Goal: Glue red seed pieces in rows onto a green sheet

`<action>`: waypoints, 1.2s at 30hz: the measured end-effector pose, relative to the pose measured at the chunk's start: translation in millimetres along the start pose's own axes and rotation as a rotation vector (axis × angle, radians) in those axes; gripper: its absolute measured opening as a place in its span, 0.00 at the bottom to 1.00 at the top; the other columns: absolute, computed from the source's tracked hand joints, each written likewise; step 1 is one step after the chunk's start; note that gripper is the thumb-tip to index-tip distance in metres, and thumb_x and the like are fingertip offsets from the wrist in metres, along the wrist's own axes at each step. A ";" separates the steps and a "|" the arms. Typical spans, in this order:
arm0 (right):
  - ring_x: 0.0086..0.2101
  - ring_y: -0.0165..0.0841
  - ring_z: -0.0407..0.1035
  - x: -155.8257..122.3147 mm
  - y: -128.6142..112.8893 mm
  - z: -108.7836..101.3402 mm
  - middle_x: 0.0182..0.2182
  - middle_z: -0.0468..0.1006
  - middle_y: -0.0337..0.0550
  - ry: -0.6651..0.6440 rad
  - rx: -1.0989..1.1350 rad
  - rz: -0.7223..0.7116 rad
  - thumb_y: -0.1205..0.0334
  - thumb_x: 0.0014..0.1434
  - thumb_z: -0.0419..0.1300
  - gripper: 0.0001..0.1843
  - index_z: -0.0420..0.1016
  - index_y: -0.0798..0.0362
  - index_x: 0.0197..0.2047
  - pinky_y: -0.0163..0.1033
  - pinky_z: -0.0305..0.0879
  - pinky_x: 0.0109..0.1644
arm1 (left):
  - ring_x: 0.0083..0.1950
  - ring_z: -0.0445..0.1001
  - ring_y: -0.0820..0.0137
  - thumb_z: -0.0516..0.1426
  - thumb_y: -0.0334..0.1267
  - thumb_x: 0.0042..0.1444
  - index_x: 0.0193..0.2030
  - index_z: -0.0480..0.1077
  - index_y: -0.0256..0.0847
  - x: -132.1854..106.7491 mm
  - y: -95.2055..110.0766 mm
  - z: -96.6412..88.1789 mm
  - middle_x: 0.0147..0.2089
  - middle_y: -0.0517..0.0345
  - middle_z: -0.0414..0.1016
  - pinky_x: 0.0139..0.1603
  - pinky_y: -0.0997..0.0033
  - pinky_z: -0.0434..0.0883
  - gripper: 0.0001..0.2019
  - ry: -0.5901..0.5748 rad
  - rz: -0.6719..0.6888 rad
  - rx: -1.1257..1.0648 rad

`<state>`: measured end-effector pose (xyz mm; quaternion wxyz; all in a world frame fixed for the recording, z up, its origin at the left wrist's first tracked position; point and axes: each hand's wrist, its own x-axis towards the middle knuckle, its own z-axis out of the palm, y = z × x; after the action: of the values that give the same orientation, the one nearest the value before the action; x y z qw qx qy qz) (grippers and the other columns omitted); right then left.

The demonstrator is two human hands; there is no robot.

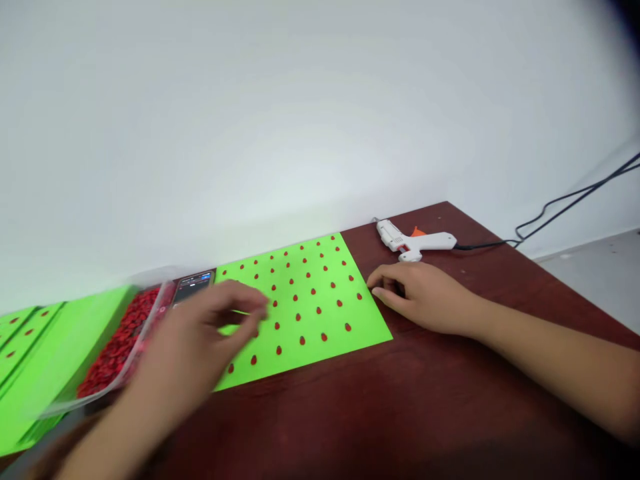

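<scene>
The blurred left hand, its grip impossible to tell, is held over a green paper sheet bearing dozens of red teardrops, well apart from the empty right hand, which is rested on the polished reddish-brown tabletop near one white glue gun.

White wall, grey floor, dark red table

This is a craft workspace. A dark red table holds a white hot glue gun and a clear tray of red pieces.
</scene>
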<state>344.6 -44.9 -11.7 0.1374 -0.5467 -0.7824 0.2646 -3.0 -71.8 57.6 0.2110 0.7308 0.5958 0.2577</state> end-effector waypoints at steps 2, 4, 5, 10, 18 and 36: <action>0.35 0.37 0.74 0.2 0.5 -0.4 0.35 0.84 0.39 0.010 0.004 -0.007 0.57 0.71 0.57 0.13 0.82 0.46 0.51 0.43 0.63 0.40 | 0.35 0.79 0.70 0.63 0.42 0.62 0.39 0.81 0.46 7.2 27.6 50.4 0.36 0.63 0.84 0.36 0.73 0.73 0.06 -0.198 0.066 -0.125; 0.34 0.37 0.74 0.4 1.5 -0.4 0.35 0.83 0.38 0.028 0.010 -0.022 0.57 0.70 0.58 0.12 0.82 0.46 0.50 0.43 0.62 0.40 | 0.35 0.78 0.69 0.63 0.39 0.62 0.38 0.81 0.47 14.2 43.8 85.9 0.36 0.63 0.85 0.37 0.70 0.72 0.04 -0.296 0.088 -0.131; 0.34 0.36 0.74 0.5 2.0 -0.3 0.34 0.83 0.37 0.037 0.014 -0.030 0.58 0.70 0.58 0.12 0.82 0.46 0.50 0.43 0.62 0.40 | 0.35 0.78 0.68 0.63 0.37 0.62 0.38 0.81 0.47 17.2 48.2 97.7 0.36 0.63 0.85 0.39 0.68 0.72 0.04 -0.318 0.091 -0.113; 0.34 0.36 0.74 0.8 4.3 1.4 0.33 0.83 0.37 0.071 0.034 -0.049 0.59 0.69 0.59 0.10 0.82 0.46 0.48 0.42 0.60 0.39 | 0.38 0.78 0.66 0.65 0.33 0.59 0.34 0.80 0.48 26.6 53.6 118.7 0.37 0.65 0.85 0.49 0.63 0.72 0.04 -0.369 0.036 -0.115; 0.35 0.37 0.73 2.5 3.6 1.1 0.33 0.84 0.38 0.091 0.034 -0.030 0.59 0.68 0.60 0.10 0.83 0.46 0.47 0.42 0.58 0.38 | 0.41 0.78 0.63 0.66 0.36 0.58 0.34 0.81 0.50 31.2 59.1 124.7 0.36 0.64 0.84 0.55 0.58 0.71 0.04 -0.377 -0.025 -0.113; 0.37 0.38 0.75 2.8 4.2 0.6 0.35 0.85 0.40 0.080 0.039 -0.027 0.59 0.68 0.59 0.11 0.82 0.47 0.48 0.43 0.60 0.40 | 0.40 0.80 0.65 0.66 0.41 0.60 0.36 0.81 0.50 32.9 43.6 114.6 0.37 0.63 0.84 0.45 0.63 0.71 0.02 -0.405 0.001 -0.259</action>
<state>346.6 -41.4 -14.8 0.1826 -0.5436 -0.7783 0.2559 107.3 -48.4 -0.7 0.4178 0.7348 0.5030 0.1801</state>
